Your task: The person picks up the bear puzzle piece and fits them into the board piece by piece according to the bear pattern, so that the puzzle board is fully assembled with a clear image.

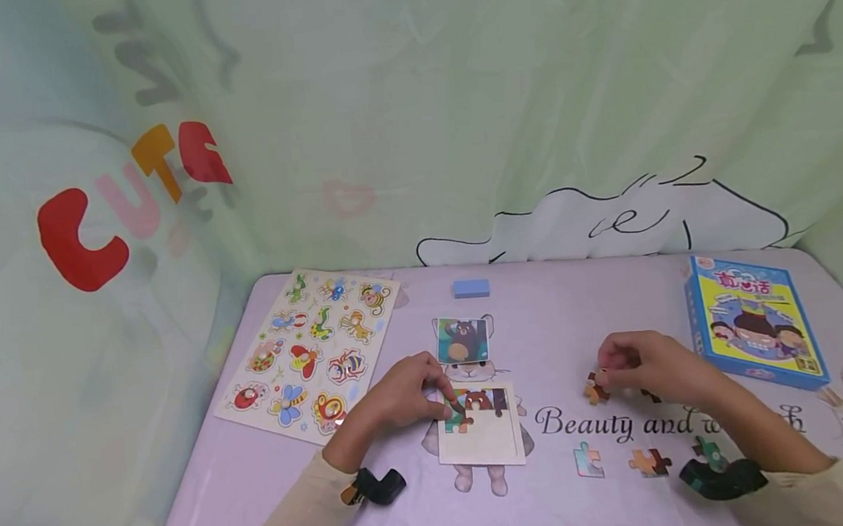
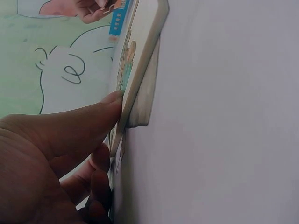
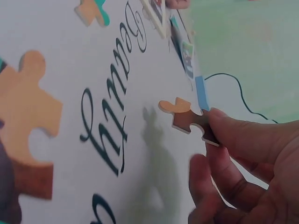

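1. Brown-and-orange puzzle piece (image 3: 189, 120) is pinched between thumb and fingers of right hand (image 1: 644, 365), held just above the tabletop (image 1: 562, 493).
2. Left hand (image 1: 403, 394) rests on the puzzle board (image 1: 482, 437), fingertips (image 2: 114, 100) pressing placed pieces at the board's upper left corner; fingers fairly straight, gripping nothing.
3. Loose pieces (image 1: 650, 462) lie on tabletop near the right wrist.
4. Bear picture card (image 1: 462, 340) sits just behind the board.
5. Insect peg board (image 1: 312, 352) far left, blue box (image 1: 754, 322) far right.
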The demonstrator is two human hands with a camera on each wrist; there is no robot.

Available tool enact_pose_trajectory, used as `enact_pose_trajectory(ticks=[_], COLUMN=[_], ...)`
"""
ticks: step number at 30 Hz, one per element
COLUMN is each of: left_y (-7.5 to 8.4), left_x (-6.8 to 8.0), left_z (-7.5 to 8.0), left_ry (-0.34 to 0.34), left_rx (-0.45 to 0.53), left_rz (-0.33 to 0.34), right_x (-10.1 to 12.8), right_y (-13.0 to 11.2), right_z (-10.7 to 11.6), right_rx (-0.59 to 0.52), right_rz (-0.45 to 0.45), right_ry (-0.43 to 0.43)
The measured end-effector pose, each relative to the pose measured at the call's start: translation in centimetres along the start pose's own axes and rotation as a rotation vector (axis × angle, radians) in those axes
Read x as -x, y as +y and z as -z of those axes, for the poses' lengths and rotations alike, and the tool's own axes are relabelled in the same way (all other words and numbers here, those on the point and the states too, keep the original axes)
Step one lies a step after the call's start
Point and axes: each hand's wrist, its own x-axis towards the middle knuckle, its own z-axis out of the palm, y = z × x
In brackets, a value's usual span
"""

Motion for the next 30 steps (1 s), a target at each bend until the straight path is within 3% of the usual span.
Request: enact_pose_trajectory(ticks=[12, 30], left_y=[0.2, 0.2], left_x=[0.1, 0.1], left_z=[0.0, 0.1], left_ry=[0.001, -0.006], left_rx=[0.002, -0.004], left_rz=[0.007, 0.000], right_x=[-0.8, -2.2], right_y=[-2.4, -4.6], right_z=[-1.4, -4.1], right_rx=[-0.126, -0.141], right_rz=[0.029, 0.081], right_ry=[-0.041, -0.064])
